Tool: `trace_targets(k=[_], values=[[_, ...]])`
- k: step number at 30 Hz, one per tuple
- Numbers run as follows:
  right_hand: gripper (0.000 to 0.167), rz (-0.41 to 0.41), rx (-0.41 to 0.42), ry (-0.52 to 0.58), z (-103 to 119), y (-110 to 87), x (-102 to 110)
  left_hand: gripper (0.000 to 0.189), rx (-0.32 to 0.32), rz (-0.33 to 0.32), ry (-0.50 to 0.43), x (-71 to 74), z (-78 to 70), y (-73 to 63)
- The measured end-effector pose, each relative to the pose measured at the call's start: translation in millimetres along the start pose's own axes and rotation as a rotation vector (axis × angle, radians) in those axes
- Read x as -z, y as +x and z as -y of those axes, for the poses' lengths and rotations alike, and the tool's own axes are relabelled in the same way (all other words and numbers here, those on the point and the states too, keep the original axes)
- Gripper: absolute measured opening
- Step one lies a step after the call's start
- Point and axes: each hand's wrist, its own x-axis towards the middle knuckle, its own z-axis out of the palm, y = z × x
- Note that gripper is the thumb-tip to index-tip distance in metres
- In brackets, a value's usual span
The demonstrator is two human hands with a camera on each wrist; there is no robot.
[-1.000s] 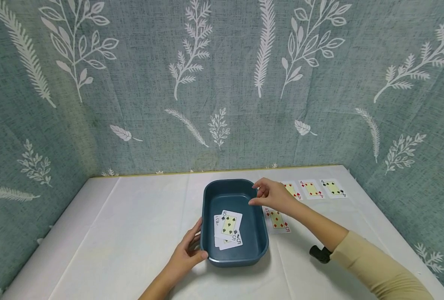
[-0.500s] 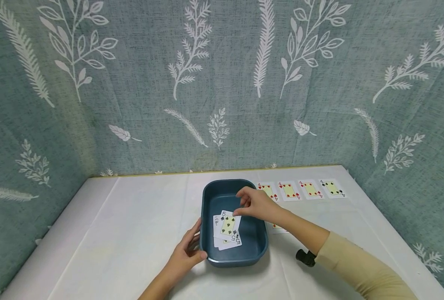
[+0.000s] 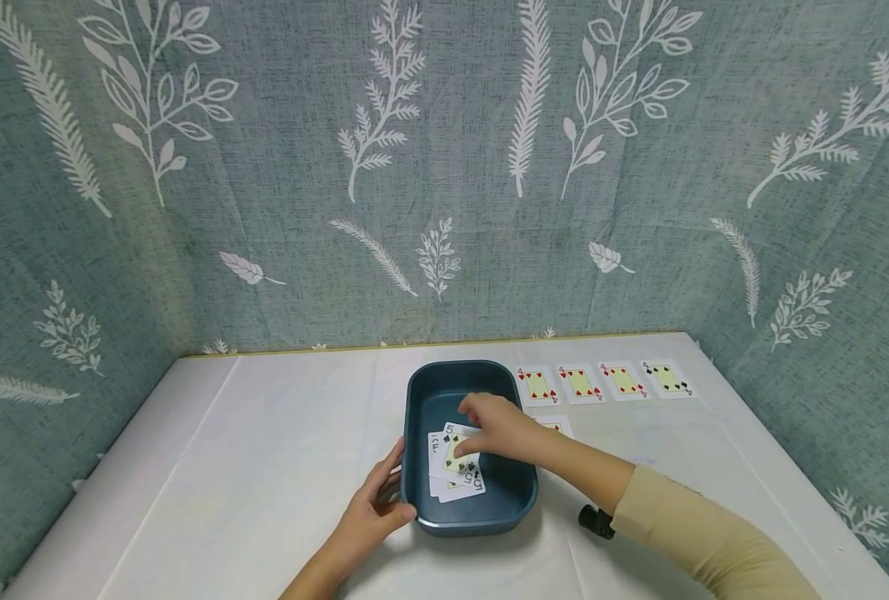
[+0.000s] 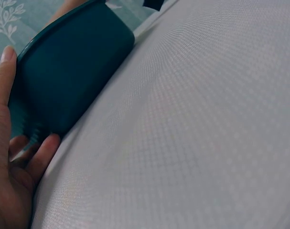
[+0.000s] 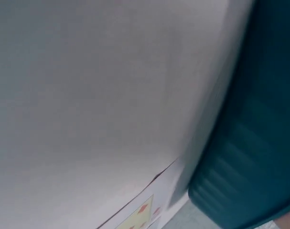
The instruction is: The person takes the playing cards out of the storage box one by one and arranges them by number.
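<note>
The right hand (image 3: 498, 425) reaches into the blue tub (image 3: 466, 527), thumb and fingers apart, the thumb over the five of spades (image 3: 455, 468) on top of the overlapping cards (image 3: 459, 493); whether it touches cannot be told. The left hand (image 3: 373, 507) rests spread along the tub's outer left side, thumb at the near corner, a good brace. Best to press lightly, slide only the top card until an edge lifts, then pinch it; heavy pressure could drag those beneath along.

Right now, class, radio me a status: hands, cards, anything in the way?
Left fingers against tray. Right fingers parted over cards, contact unclear. Cards overlapping inside tray. Nothing else seen in the way.
</note>
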Motion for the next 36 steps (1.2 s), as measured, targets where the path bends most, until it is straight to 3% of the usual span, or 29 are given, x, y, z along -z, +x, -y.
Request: trace_targets(k=[8,21,30,36], values=[[0.071,0.034,-0.107,-0.143,3,7.3,-11,0.076,0.013,-0.007,0.017,-0.6,1.5,0.9],[0.069,0.046,-0.248,-0.217,4,13.8,-20,0.077,0.010,-0.021,0.037,-1.2,1.2,0.4],[0.070,0.041,-0.299,-0.108,7,13.9,-19,0.077,0.009,-0.020,0.029,-1.4,1.8,0.8],[0.059,0.005,-0.304,-0.001,8,13.1,-19,0.077,-0.014,-0.004,0.007,-0.2,1.1,0.1]])
